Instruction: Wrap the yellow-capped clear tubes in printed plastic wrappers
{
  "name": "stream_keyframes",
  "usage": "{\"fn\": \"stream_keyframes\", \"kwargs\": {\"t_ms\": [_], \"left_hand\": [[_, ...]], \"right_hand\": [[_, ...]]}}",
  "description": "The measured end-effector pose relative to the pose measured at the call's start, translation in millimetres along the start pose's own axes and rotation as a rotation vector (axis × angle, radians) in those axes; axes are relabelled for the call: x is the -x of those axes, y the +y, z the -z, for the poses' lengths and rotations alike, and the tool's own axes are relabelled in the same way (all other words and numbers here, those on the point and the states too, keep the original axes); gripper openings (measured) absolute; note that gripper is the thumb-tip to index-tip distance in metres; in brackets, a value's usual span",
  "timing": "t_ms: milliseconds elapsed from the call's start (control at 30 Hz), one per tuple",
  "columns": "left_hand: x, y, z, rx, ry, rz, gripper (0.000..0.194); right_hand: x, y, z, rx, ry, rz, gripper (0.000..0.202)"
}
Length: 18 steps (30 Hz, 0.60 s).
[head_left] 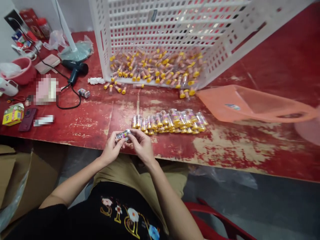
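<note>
My left hand [111,146] is closed around a small printed stack [123,134] that looks like plastic label sleeves, dark with purple and white print. My right hand [143,145] pinches the right end of the same stack, just above the table's front edge. Whether a single sleeve is parted from the stack is too small to tell. Right beyond my hands, several rows of labelled clear tubes [172,120] with yellow caps lie side by side. Another printed stack [83,93] rests farther back on the left.
A white plastic crate [160,31] lies on its side, with many yellow-capped tubes [155,68] spilling from its opening. On the red table [97,118] are a hair dryer [75,68] with its cord, a phone [27,119], a pink basin [23,71] and an orange plastic bag [252,103].
</note>
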<state>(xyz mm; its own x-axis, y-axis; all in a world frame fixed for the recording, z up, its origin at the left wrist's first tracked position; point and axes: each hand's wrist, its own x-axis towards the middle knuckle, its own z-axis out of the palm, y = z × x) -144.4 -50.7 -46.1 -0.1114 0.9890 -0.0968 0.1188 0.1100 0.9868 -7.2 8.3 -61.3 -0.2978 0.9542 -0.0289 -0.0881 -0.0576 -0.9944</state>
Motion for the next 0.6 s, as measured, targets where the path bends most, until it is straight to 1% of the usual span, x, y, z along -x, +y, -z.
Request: {"fn": "stream_keyframes", "kwargs": {"t_ms": [67, 100, 133, 200, 233, 300, 367, 400, 500, 567, 600], "left_hand": [[0, -3, -0.7, 0.006, 0.023, 0.015, 0.034], [1, -4, 0.3, -0.011, 0.045, 0.018, 0.034], [2, -5, 2.0, -0.046, 0.072, 0.018, 0.032], [5, -5, 7.3, -0.135, 0.132, 0.012, 0.028], [7, -5, 10.8, -0.181, 0.155, 0.005, 0.026], [11, -6, 19.7, -0.252, 0.188, -0.022, 0.024], [14, -10, 31.9, -0.266, 0.221, -0.021, 0.024], [16, -12, 39.4, -0.238, 0.245, 0.002, 0.024], [18, -23, 64.7, -0.010, 0.304, 0.097, 0.029], [19, -27, 80.1, 0.112, 0.327, 0.095, 0.035], [19, -28, 86.3, 0.135, 0.327, 0.077, 0.038]], "right_hand": [[5, 4, 0, 0.136, 0.033, 0.096, 0.036], [7, 5, -2, 0.229, 0.029, 0.165, 0.036], [7, 7, -5, 0.331, 0.006, 0.236, 0.036], [5, 11, -13, 0.537, -0.084, 0.340, 0.035], [1, 13, -18, 0.624, -0.131, 0.355, 0.036], [-12, 17, -28, 0.730, -0.211, 0.316, 0.036], [-33, 20, -39, 0.751, -0.282, 0.262, 0.035], [-45, 20, -45, 0.741, -0.310, 0.246, 0.034], [-80, 18, -65, 0.698, -0.371, 0.233, 0.038], [-92, 14, -76, 0.641, -0.383, 0.228, 0.040], [-93, 12, -80, 0.568, -0.399, 0.211, 0.038]]}}
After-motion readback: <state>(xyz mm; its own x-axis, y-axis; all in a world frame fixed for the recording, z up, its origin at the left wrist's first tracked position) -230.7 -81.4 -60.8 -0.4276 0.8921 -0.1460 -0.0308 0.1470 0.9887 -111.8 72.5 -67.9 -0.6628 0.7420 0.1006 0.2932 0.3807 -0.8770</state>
